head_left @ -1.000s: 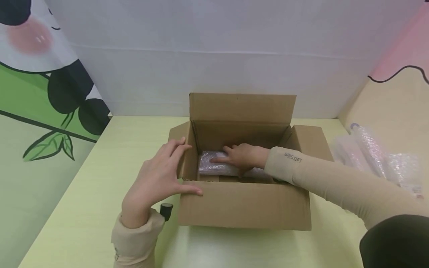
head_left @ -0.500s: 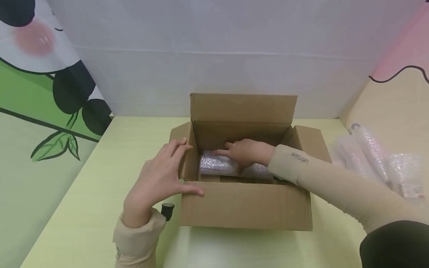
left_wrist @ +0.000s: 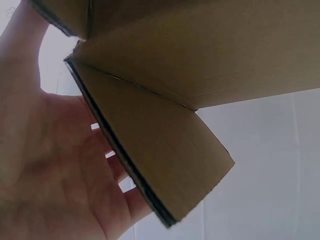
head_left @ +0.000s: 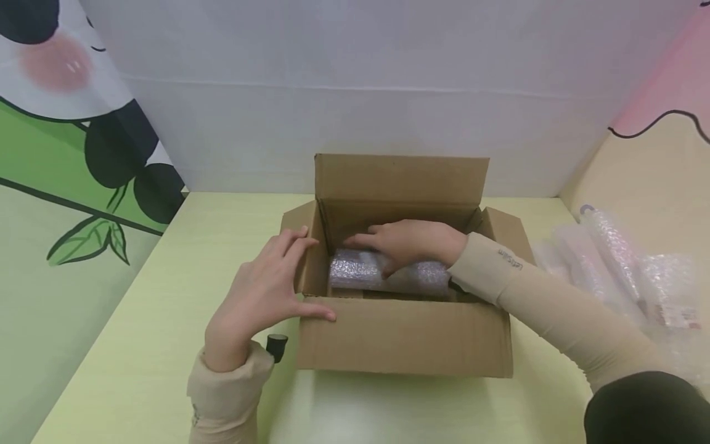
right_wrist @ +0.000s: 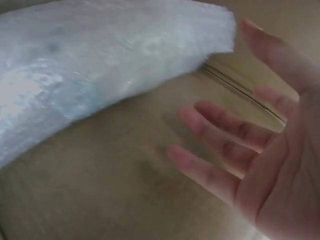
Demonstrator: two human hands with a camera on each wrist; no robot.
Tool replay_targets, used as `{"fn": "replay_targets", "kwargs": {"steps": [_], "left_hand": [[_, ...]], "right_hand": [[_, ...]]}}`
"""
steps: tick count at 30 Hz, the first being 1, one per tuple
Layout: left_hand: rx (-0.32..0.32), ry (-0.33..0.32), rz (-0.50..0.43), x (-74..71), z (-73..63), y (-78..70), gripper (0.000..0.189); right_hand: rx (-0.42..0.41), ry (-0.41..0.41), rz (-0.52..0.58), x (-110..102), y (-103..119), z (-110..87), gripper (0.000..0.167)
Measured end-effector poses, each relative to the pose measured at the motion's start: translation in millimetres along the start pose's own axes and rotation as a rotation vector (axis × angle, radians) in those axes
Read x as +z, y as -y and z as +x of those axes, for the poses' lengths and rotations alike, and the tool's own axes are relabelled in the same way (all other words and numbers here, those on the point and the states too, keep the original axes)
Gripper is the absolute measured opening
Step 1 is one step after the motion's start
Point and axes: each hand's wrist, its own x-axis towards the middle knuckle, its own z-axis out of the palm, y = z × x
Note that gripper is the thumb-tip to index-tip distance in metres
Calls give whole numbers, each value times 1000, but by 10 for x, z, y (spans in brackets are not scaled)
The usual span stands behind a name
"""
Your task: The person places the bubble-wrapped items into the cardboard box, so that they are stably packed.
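Note:
An upright cardboard box stands with its flaps spread. Inside lies a long bubble-wrapped bundle; its contents are hidden by the wrap. My left hand rests at the box's near left corner, thumb straight along the front flap, fingers against the left flap. My right hand is inside the box over the bundle, fingers spread. In the right wrist view, a gap shows between that hand's fingers and the bubble-wrapped bundle, with the thumb near its end.
Several more bubble-wrapped packages lie to the right of the box. A small black object shows beside the left wrist. The pale yellow table meets a white cloth backdrop behind the box.
My right hand has lifted and drawn back from the bundle, so more of the wrap shows. The box's front flap has shifted up very slightly. The left hand stays at the corner.

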Motion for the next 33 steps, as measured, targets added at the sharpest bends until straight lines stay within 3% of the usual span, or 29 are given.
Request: {"fn": "replay_targets", "kwargs": {"steps": [9, 15, 22, 33], "left_hand": [[19, -5, -11, 58, 55, 37, 107], [17, -2, -13, 65, 64, 62, 108], [14, 1, -17, 75, 67, 105, 110], [2, 2, -18, 83, 69, 171, 110]], "right_hand": [[-17, -99, 104, -202, -98, -114, 82], [-26, -181, 169, -424, -123, -297, 80], [-33, -301, 166, -625, -164, -672, 82], [158, -457, 229, -652, -412, -1471, 77]]}}
